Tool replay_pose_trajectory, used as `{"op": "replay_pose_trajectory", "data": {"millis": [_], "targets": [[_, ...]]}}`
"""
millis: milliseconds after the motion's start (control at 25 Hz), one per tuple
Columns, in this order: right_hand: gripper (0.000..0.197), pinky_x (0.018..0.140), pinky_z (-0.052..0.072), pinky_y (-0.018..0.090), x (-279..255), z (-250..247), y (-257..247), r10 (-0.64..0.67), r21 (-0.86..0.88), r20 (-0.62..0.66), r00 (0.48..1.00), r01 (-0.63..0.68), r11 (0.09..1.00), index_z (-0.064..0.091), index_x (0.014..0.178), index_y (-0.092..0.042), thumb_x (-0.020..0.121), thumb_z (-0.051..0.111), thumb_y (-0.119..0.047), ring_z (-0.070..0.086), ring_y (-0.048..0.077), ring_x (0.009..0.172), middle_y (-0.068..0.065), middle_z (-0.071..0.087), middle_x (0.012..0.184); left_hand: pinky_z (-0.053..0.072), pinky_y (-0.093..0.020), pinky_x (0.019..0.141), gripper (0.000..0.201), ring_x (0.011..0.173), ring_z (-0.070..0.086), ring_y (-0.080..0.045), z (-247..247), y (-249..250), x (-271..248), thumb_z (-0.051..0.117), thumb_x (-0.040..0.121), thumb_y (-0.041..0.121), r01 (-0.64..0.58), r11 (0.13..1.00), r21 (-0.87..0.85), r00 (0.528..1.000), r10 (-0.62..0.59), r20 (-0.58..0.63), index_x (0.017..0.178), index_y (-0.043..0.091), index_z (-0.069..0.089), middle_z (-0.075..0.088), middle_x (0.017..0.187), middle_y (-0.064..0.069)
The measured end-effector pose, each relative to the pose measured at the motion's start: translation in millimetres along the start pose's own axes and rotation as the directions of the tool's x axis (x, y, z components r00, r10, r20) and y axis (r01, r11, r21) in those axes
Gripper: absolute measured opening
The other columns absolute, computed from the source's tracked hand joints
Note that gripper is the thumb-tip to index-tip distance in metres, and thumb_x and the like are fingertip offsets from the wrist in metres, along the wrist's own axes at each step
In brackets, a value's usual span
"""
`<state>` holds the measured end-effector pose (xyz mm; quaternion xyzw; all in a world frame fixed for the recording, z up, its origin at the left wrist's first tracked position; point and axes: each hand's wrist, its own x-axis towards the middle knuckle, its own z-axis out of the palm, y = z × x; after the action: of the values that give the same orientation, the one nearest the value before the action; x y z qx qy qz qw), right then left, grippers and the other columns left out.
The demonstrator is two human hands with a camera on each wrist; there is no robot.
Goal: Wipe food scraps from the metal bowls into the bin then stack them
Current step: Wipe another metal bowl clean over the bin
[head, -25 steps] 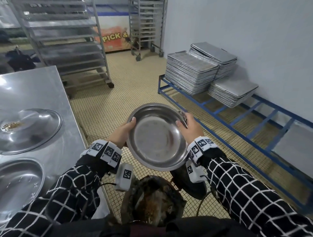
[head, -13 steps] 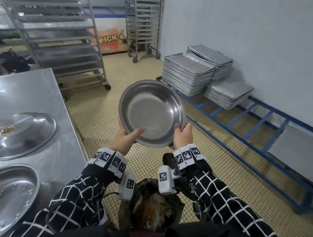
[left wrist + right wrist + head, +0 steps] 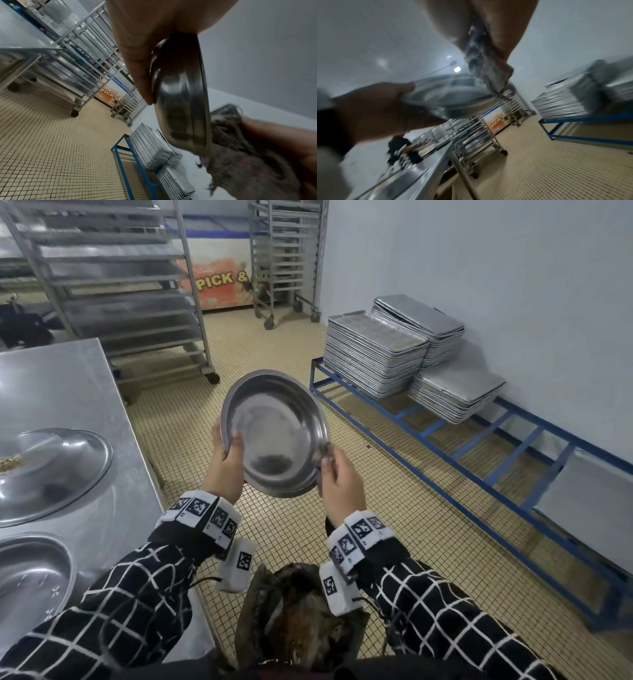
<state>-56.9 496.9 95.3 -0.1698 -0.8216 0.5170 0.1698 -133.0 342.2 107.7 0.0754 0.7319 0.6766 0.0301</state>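
While the left hand (image 3: 224, 470) grips it, the bowl (image 3: 275, 433) tilts above the bin (image 3: 301, 621).

Shiny metal bowl (image 3: 275, 436) tilted, held above scrap-filled bin (image 3: 301, 621)

"PICK &" in yellow letters, orange sign (image 3: 219, 284) (rest hidden by rack)

bowl (image 3: 277, 433) held above bin (image 3: 301, 621), table (image 3: 68, 392) left, trays (image 3: 376, 354) right
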Motion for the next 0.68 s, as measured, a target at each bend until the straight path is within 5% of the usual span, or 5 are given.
{"op": "replay_pose_trajectory", "data": {"millis": [80,240,400,560,680], "targets": [[0.031,0.096,0.045,0.026,-8.9,22.2,-4.9,-0.168,-0.091,0.212,0.963,0.191,0.977,0.049,0.129,-0.021,0.1,0.039,-0.028,0.054,0.011,0.113,-0.002,0.055,0.127,0.038,0.002,0.066,0.048,0.115,0.045,-0.012,1.0,3.6,1.7,0.025,0.103,0.036,-0.027,0.998,0.053,0.999,0.025,0.035,0.148,0.019,0.021,0.045,0.123,0.004],[0.053,0.111,0.029,0.035,-18.4,40.8,10.0,-0.362,-0.226,0.566,0.741,0.561,0.796,0.025,0.146,-0.027,0.098,0.028,-0.049,0.03,0.016,0.136,-0.003,0.029,0.151,0.036,0.007,0.062,0.049,0.106,0.049,-0.006,-3.4,12.1,3.7,0.028,0.103,0.034,-0.079,0.994,0.078,0.996,0.075,0.056,0.149,0.016,0.025,0.049,0.122,0.007],[0.078,0.116,0.015,0.048,2.2,17.8,39.8,-0.269,-0.581,0.586,0.764,0.628,0.518,0.029,0.145,-0.025,0.087,-0.003,-0.066,0.027,0.025,0.139,0.002,0.033,0.149,0.046,-0.003,0.064,0.05,0.099,0.057,-0.007,-13.5,6.4,5.3,0.031,0.102,0.038,-0.064,0.997,0.05,0.996,0.061,0.063,0.147,0.018,0.029,0.055,0.118,0.001],[0.065,0.112,0.026,0.047,-9.3,32.7,40.7,-0.294,-0.355,0.493,0.819,0.498,0.792,0.035,0.144,-0.025,0.093,0.012,-0.059,0.031,0.023,0.135,0.0,0.034,0.148,0.045,-0.003,0.066,0.041,0.098,0.055,0.0,-4.7,6.3,0.4,0.03,0.102,0.035,-0.141,0.985,0.101,0.985,0.129,0.115,0.141,0.021,0.035,0.056,0.11,0.011],[0.053,0.105,0.037,0.043,-21.9,43.4,33.2,-0.383,-0.304,0.427,0.819,0.529,0.793,0.039,0.141,-0.023,0.097,0.024,-0.049,0.04,0.02,0.13,0.001,0.04,0.144,0.047,-0.008,0.071,0.038,0.098,0.057,0.0,-0.6,9.3,2.5,0.032,0.102,0.036,-0.178,0.977,0.115,0.98,0.166,0.112,0.137,0.025,0.038,0.057,0.108,0.016]]}}
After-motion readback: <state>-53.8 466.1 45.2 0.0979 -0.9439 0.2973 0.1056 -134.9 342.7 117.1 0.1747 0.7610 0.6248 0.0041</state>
